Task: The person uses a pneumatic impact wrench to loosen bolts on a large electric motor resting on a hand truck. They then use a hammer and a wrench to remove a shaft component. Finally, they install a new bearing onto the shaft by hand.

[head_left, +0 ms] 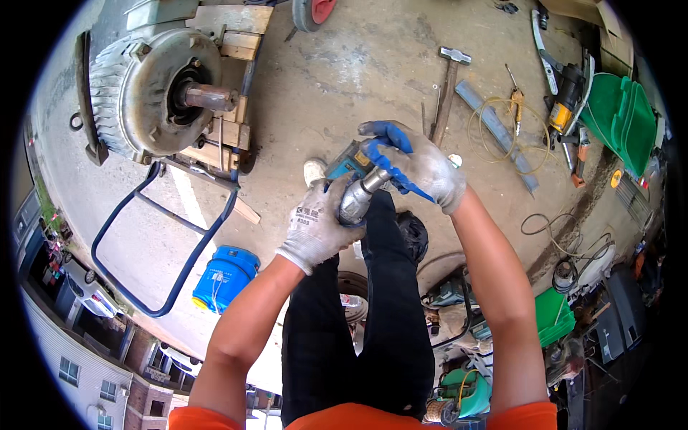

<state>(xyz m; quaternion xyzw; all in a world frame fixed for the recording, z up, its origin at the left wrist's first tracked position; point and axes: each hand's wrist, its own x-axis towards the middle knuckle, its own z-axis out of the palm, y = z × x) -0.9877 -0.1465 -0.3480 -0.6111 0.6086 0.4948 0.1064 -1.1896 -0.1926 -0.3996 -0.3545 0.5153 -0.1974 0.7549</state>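
Above my legs I hold a power tool point(354, 203) with a teal body and a rounded metal gear housing; it looks like an electric impact wrench. My left hand point(314, 219), in a white glove with blue-coated fingers, wraps round the metal housing. At the tool's narrow metal nose is my right hand point(423, 163), gloved the same way, with its fingers curled about the end. Those fingers hide the tip of the nose. Part of the teal body shows behind both hands.
A large electric motor point(154, 93) rests on wooden blocks on a blue-handled trolley point(154, 309) at left. Nearby stands a blue bucket point(228, 278). To the right lie a sledgehammer point(446, 97), a steel angle bar point(494, 132), a screwdriver point(517, 100), an angle grinder point(566, 100) and a green bin point(622, 118).
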